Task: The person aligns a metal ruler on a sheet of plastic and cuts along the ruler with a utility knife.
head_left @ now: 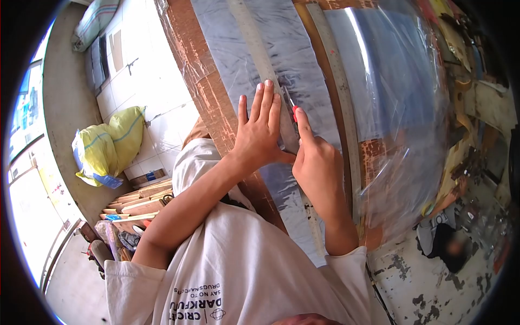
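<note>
My left hand (259, 130) lies flat with its fingers spread, pressing on a long metal ruler (252, 35). The ruler runs lengthwise over a bluish-grey, wrinkled plastic sheet (300, 54) on the brown worktable (203, 76). Beside the ruler's right edge, my right hand (319, 162) is closed around a red-handled cutter knife (295, 112), index finger stretched along it. Its thin blade points away from me and rests close to the ruler, over the sheet. Most of the knife's handle is hidden in my palm.
A second long metal strip (340, 81) lies parallel on the right, beside glossy clear plastic sheeting (395, 92). Yellow sacks (111, 143) and stacked wood pieces (143, 200) are on the floor at left. Another person (441, 238) is at the lower right.
</note>
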### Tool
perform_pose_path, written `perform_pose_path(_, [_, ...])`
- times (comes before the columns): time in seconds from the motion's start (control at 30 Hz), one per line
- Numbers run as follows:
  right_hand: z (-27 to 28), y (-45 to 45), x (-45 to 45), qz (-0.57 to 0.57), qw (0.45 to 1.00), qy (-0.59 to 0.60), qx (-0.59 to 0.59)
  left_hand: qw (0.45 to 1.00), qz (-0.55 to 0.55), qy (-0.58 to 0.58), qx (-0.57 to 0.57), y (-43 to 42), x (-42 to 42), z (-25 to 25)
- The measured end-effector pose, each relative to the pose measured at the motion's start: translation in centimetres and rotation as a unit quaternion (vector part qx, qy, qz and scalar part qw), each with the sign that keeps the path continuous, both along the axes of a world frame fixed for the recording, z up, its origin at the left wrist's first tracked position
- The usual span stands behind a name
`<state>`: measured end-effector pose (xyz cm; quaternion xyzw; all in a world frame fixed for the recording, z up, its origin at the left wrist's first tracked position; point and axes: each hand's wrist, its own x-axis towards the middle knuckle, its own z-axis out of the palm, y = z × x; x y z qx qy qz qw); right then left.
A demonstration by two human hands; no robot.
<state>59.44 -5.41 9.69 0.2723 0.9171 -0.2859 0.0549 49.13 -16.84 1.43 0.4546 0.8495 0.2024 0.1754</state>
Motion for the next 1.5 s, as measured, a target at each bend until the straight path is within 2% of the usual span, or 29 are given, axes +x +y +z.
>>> perform_pose_path(0.07, [0.7, 0.0, -0.4, 0.015, 0.999, -0.051, -0.005, 1.000, 0.005, 0.002, 0.000, 0.1, 0.0, -0.1])
perform_pose_path(0.2, [-0.2, -0.3, -0.4, 0.016, 0.999, -0.028, 0.011, 1.000, 0.008, 0.003, 0.005, -0.1, 0.1, -0.4])
perform_pose_path(0.37, [0.5, -0.7, -0.7, 0.027, 0.996, -0.081, 0.025, 0.999, 0.011, 0.029, 0.012, 0.0, 0.3, -1.0])
perform_pose_path(0.47, [0.4, -1.1, 2.1, 0.047, 0.995, -0.083, 0.026, 1.000, 0.005, -0.006, 0.001, -0.1, 0.0, -0.2])
perform_pose_path(0.7, [0.5, -1.2, 2.5, 0.052, 0.995, -0.073, 0.049, 1.000, 0.003, 0.000, 0.005, -0.1, 0.0, -0.3])
perform_pose_path(0.77, [1.1, -1.3, 2.6, 0.054, 0.995, -0.066, 0.045, 1.000, 0.004, 0.008, -0.023, 0.1, 0.0, 0.1])
perform_pose_path(0.93, [1.6, -2.1, 5.6, 0.058, 0.994, -0.084, 0.027, 1.000, 0.006, -0.015, 0.001, -0.3, 0.3, -0.2])
perform_pose_path(1.03, [1.8, -2.2, 5.2, 0.058, 0.990, -0.118, 0.044, 1.000, 0.003, 0.006, 0.007, -0.1, -0.2, -0.5])
perform_pose_path(1.2, [1.5, -2.6, 9.1, 0.046, 0.996, -0.065, 0.031, 1.000, 0.002, 0.021, -0.002, -0.3, 0.1, -0.6])
perform_pose_path(1.3, [2.3, -3.2, 8.6, 0.059, 0.989, -0.117, 0.071, 1.000, 0.001, 0.019, -0.009, -0.2, 0.1, -0.4])
perform_pose_path(1.5, [1.9, -3.8, 9.9, 0.054, 0.991, -0.091, 0.078, 1.000, 0.001, 0.030, -0.002, -0.1, 0.4, -0.8])
